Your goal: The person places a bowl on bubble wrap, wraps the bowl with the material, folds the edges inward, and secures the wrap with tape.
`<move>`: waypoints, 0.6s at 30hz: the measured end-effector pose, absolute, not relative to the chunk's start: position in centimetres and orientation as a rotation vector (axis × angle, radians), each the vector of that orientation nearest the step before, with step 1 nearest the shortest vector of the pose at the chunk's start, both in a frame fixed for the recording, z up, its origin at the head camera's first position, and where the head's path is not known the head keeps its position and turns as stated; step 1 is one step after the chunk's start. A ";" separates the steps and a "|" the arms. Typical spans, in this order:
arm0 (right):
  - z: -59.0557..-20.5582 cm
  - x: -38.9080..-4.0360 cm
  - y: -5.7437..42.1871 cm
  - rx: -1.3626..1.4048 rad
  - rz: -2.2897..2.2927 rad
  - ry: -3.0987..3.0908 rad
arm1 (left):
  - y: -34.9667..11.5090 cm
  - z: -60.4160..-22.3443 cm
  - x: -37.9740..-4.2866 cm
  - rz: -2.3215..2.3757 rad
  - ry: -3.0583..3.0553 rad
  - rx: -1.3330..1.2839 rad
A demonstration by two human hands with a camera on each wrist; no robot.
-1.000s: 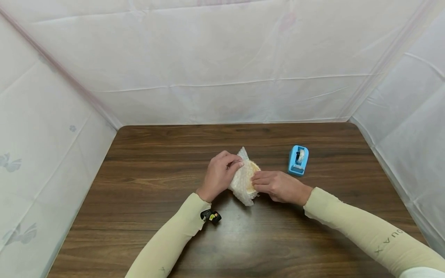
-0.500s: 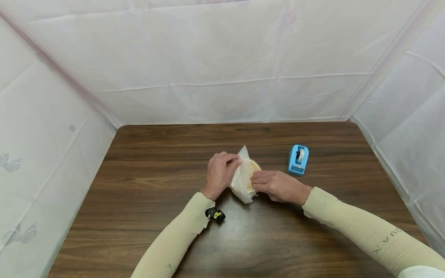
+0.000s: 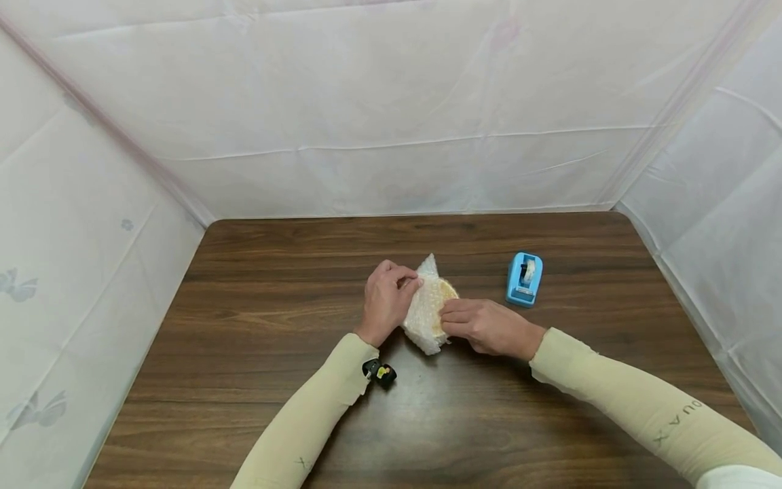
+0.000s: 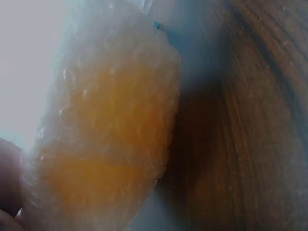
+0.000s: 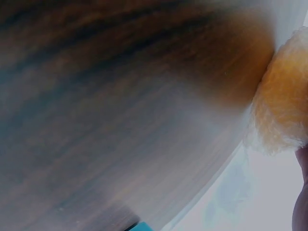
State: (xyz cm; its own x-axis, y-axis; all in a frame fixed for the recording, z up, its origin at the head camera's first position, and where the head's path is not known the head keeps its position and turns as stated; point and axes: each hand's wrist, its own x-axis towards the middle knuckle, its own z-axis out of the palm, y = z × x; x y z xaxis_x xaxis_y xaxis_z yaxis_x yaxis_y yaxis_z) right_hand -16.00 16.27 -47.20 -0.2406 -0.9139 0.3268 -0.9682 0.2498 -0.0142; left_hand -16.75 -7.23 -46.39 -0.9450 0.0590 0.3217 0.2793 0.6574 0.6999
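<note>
A roundish yellow-orange thing [image 3: 449, 292], its kind hidden by the wrapping, lies in clear bubble wrap [image 3: 421, 312] near the middle of the table. One corner of the wrap sticks up at the far side. With thumb and fingertips my left hand [image 3: 385, 302] pinches the wrap's upper left edge. My right hand [image 3: 489, 326] grips the right side of the bundle, its fingertips on the yellow part. In the left wrist view the bubble wrap [image 4: 115, 106] fills much of the picture, orange showing through. At the right wrist view's edge, the wrapped thing [image 5: 284, 96] meets a finger [image 5: 302, 207].
A light-blue tape dispenser [image 3: 524, 280] with a roll of tape stands to the right, beyond my right hand. The brown wood-grain table [image 3: 275, 272] is bordered by white sheeting [image 3: 391, 170] at the back and both sides.
The bubble wrap lies flatter and wider across the bundle's left side than before. My left hand has shifted slightly away from me with its edge; the right hand has hardly moved.
</note>
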 end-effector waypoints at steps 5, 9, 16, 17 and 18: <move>-47.1 -16.0 16.3 1.754 0.315 -2.275 | -7.1 -46.5 -16.9 -1.113 -2.584 -0.274; -47.1 -15.9 16.3 1.749 0.328 -2.286 | -7.1 -46.8 -17.0 -1.082 -2.582 -0.263; -47.4 -15.8 16.1 1.730 0.390 -2.288 | -6.9 -46.6 -16.9 -1.048 -2.653 -0.198; -47.5 -15.8 16.0 1.724 0.407 -2.286 | -6.9 -46.6 -16.9 -1.037 -2.661 -0.196; -47.6 -15.7 16.0 1.717 0.424 -2.283 | -6.9 -46.6 -16.9 -1.026 -2.667 -0.196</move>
